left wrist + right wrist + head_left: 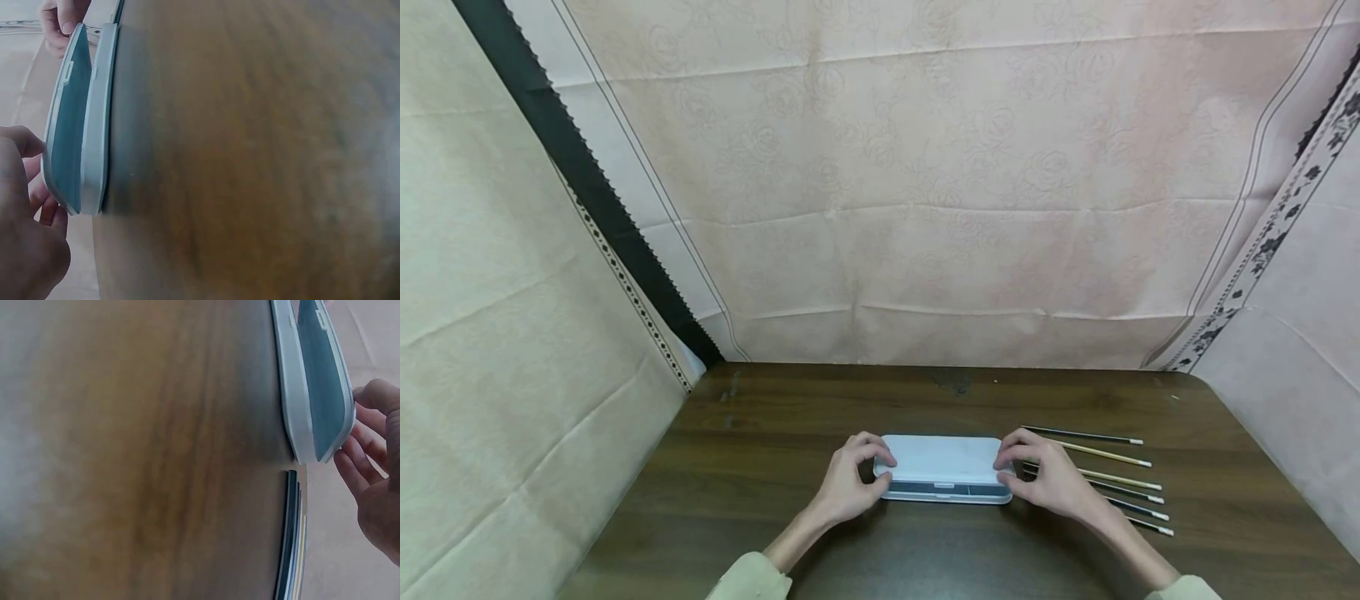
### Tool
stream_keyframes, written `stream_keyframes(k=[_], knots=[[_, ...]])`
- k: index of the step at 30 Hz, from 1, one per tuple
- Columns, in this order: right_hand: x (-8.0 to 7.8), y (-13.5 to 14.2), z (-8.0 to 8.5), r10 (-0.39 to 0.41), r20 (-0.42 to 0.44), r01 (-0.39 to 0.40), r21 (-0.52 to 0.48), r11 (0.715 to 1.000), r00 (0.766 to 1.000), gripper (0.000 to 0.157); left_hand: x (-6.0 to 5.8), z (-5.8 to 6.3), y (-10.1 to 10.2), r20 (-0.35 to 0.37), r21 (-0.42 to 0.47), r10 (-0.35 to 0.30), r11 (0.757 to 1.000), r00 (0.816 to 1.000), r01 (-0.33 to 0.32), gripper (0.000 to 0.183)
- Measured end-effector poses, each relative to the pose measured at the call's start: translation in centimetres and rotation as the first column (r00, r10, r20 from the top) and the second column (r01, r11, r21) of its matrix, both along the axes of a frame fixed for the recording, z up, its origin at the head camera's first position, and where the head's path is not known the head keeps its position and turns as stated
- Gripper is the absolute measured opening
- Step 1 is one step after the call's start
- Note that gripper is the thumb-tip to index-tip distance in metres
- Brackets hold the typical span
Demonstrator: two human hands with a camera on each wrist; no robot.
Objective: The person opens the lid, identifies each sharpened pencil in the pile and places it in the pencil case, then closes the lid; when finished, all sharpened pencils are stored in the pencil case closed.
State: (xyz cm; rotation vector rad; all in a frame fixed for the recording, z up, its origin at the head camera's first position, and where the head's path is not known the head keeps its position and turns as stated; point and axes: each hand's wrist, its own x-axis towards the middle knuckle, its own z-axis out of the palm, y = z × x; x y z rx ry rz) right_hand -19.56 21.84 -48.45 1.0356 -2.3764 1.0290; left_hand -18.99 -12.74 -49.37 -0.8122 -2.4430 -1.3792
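Observation:
A pale blue-white pencil case [940, 458] lies lengthwise on the table, its lid raised part way and a gap showing along the near edge. At the case's left end, my left hand [853, 479] pinches the lid [69, 131] between thumb and fingers. My right hand [1047, 477] holds the lid's right end in the same manner; the right wrist view shows the thumb on the lid's near edge. Several black and yellow pencils [1112, 454] with white ends lie to the right, partly hidden by the right hand. The inside of the case is mostly hidden.
Dark brown wood makes up the table [775, 417]. Behind it hangs a cream patterned cloth [925, 208], with further cloth panels at the left [512, 375] and right [1300, 333] sides.

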Motion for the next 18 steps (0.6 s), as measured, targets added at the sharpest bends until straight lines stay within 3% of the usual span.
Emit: stream_keyframes(k=[9,18], knots=[[0.2,0.1,-1.0,0.009,-0.055,-0.006,0.04,0.999,0.998,0.028,-0.1,-0.7,0.1,-0.088,-0.098,-0.024,0.995,0.996,0.016,0.02],[0.2,0.0,-1.2,0.046,-0.102,-0.046,0.0,0.999,0.994,0.024,0.0,-0.9,0.0,-0.1,-0.115,-0.044,0.993,0.994,0.033,0.015]])
